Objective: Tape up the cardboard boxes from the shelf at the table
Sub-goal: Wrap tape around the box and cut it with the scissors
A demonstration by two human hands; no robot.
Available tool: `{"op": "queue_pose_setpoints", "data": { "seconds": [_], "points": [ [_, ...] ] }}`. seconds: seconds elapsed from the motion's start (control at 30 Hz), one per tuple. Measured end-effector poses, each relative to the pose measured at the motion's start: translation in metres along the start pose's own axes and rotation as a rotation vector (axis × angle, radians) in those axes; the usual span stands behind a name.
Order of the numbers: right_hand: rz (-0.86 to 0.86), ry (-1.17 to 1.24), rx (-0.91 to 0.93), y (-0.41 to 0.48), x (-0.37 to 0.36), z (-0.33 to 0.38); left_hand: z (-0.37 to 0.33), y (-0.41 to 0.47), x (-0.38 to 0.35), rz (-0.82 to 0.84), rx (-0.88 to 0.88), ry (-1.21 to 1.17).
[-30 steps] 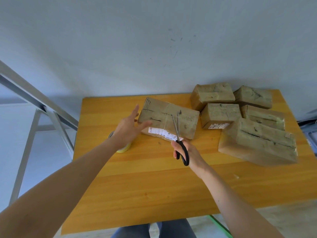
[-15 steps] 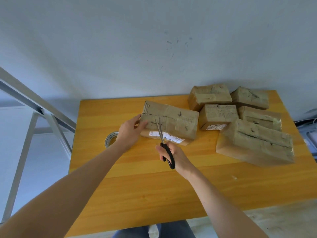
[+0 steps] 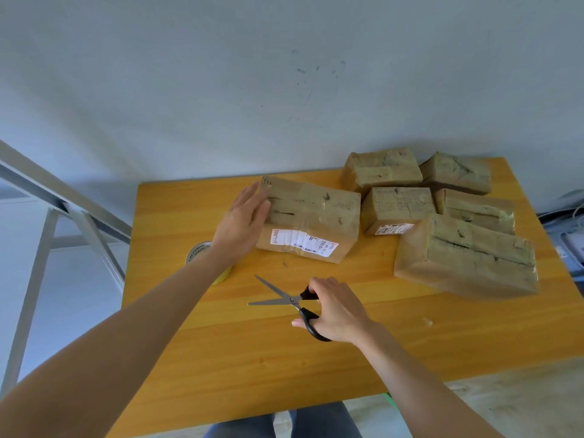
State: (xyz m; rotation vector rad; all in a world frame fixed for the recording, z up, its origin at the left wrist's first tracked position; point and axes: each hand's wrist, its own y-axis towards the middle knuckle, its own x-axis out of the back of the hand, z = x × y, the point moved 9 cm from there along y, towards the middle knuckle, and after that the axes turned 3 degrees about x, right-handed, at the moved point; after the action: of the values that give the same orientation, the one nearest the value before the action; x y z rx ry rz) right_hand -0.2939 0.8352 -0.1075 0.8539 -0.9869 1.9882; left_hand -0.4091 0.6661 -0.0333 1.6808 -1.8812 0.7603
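In the head view, your left hand (image 3: 241,221) lay flat, fingers straight, against the left end of the labelled box (image 3: 316,216), which sat mid-way across the table (image 3: 252,358), long axis running left to right. Your right hand (image 3: 339,312) gripped the scissors (image 3: 286,300) nearer you, blades parted and pointing left. The tape roll (image 3: 198,251) lay partly under your left wrist, so that hand was nearer it.

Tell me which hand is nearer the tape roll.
Left. The left hand presses the labelled box just beyond the tape roll, its wrist over the roll. The right hand holds scissors well to the roll's right.
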Motion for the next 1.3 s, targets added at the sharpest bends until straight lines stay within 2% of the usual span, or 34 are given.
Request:
{"op": "queue_pose_setpoints", "data": {
  "seconds": [0.07, 0.17, 0.23, 0.3, 0.47, 0.63, 0.87, 0.97, 1.07, 1.13, 1.2, 1.27, 1.3],
  "points": [
    [0.017, -0.143, 0.005, 0.001, -0.008, -0.006, -0.012, -0.001, -0.007, 0.033, -0.160, 0.234],
    [0.054, -0.308, -0.009, 0.004, -0.020, -0.015, -0.037, -0.014, -0.033, 0.081, -0.507, 0.573],
    [0.088, -0.349, -0.018, 0.005, -0.027, -0.017, -0.050, -0.026, -0.058, 0.140, -0.667, 0.709],
    [0.094, -0.350, -0.026, 0.007, -0.030, -0.017, -0.062, -0.033, -0.076, 0.163, -0.742, 0.768],
    [0.065, -0.361, 0.003, 0.012, -0.035, -0.013, -0.064, -0.022, -0.088, 0.174, -0.634, 0.777],
    [0.015, -0.308, 0.037, 0.017, -0.031, -0.009, -0.055, -0.029, -0.096, 0.264, -0.487, 0.776],
    [0.013, -0.371, 0.018, 0.018, -0.032, -0.012, -0.061, -0.031, -0.106, 0.202, -0.329, 0.767],
    [-0.032, -0.339, 0.031, 0.018, -0.027, -0.010, -0.062, -0.026, -0.109, 0.246, -0.303, 0.784],
    [-0.037, -0.296, 0.102, 0.016, -0.026, -0.008, -0.074, -0.021, -0.101, 0.228, -0.289, 0.629],
    [-0.232, -0.351, 0.184, 0.010, -0.001, 0.002, -0.085, -0.018, -0.085, 0.128, -0.320, 0.473],
    [-0.537, -0.326, 0.210, 0.005, 0.040, 0.009, -0.084, -0.014, -0.066, -0.048, -0.347, 0.449],
    [-0.756, -0.281, 0.189, 0.004, 0.082, 0.014, -0.069, -0.008, -0.055, -0.106, -0.264, 0.487],
    [-0.783, -0.284, 0.166, 0.011, 0.096, 0.012, -0.061, -0.004, -0.053, -0.092, -0.205, 0.520]
  ]
}}
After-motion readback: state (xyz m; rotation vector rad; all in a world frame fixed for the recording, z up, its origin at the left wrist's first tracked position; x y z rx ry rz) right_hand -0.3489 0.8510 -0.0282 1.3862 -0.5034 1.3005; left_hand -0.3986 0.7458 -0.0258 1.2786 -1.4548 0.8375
